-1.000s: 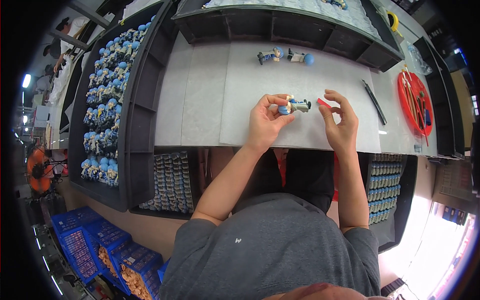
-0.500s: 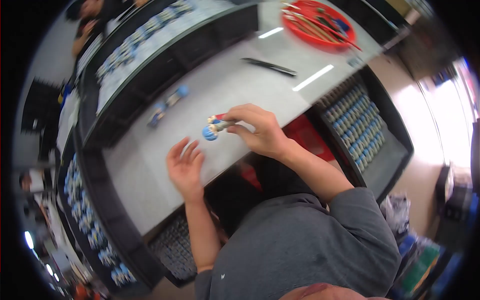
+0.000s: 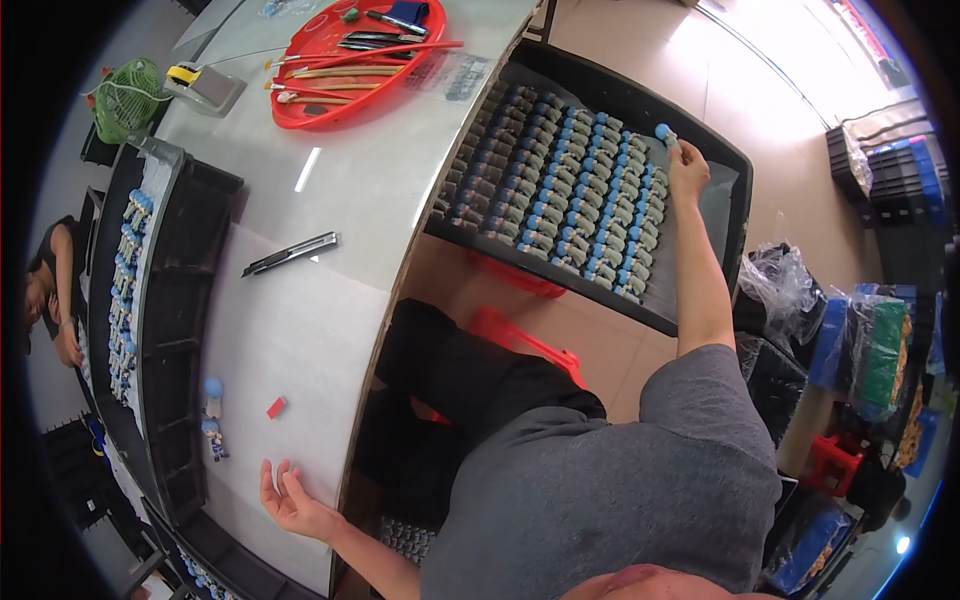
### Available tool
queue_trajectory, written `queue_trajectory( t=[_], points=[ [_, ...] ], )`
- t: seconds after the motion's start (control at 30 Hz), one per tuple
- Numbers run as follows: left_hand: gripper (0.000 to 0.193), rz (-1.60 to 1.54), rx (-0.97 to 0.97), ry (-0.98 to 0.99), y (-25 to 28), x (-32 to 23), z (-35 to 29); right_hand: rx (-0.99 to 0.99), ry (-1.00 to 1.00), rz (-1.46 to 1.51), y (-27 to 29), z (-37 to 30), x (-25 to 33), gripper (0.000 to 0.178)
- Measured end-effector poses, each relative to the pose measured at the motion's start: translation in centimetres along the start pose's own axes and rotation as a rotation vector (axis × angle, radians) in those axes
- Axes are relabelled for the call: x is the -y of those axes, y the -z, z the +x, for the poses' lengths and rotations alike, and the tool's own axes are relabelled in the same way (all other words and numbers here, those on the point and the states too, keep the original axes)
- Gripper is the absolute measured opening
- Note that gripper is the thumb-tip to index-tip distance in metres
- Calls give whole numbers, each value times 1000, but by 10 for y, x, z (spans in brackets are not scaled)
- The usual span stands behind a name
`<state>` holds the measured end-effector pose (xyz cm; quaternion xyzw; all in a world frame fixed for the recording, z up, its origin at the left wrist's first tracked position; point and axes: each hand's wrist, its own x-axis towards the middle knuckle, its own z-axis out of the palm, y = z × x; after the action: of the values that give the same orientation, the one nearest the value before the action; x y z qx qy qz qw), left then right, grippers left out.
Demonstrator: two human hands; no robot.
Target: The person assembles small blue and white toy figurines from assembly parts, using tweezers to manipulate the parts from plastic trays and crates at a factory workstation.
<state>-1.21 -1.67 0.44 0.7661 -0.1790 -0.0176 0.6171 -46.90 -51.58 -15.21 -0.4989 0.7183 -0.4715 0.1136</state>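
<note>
My right hand (image 3: 690, 172) reaches out over the black tray (image 3: 715, 240) at the right, pinching a small figurine (image 3: 664, 133) with a blue head. Beneath and left of that hand, several rows of like figurines (image 3: 580, 190) with blue heads and grey-green bodies fill much of the tray. Above the white table, close to its near edge, my left hand (image 3: 298, 506) is open, fingers loosely curled and apart, holding nothing. Beyond it a small red block (image 3: 277, 407) lies on the table. Two blue-headed figurines, one plain-bodied (image 3: 213, 397) and one painted (image 3: 214, 440), lie near the black racks.
A black utility knife (image 3: 291, 254) lies mid-table. Farther off are a red round tray (image 3: 300, 118) of brushes and tools, a tape dispenser (image 3: 205, 88) and a green fan (image 3: 128, 100). Black racks (image 3: 175, 350) with figurines line the left; another person (image 3: 62, 285) is behind them.
My view has swung right. My right hand has moved from above the table to the tray, carrying the figurine. The red block, earlier at that hand, now lies on the table.
</note>
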Motion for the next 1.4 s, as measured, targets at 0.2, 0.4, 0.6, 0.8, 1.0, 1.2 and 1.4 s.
queue_trajectory(
  t=[0.2,0.4,0.6,0.8,1.0,1.2,1.4],
  points=[
    [26,29,-12,16,-1,3,3,100,-85,-387,-18,31,-92,25],
    [24,51,-22,22,0,6,2,176,-123,-389,-42,39,-114,26],
    [23,132,-44,30,-1,3,1,437,27,-522,-37,52,-125,29],
    [19,98,-38,15,-7,3,2,695,286,-187,44,-16,-38,21],
    [18,90,-40,8,-7,2,2,1214,218,-214,105,-106,-19,27],
    [17,66,-39,16,-4,4,2,1241,292,-420,108,-126,-35,37],
    [16,50,-40,8,-3,4,1,1074,216,-384,96,-117,-29,38]
  ],
)
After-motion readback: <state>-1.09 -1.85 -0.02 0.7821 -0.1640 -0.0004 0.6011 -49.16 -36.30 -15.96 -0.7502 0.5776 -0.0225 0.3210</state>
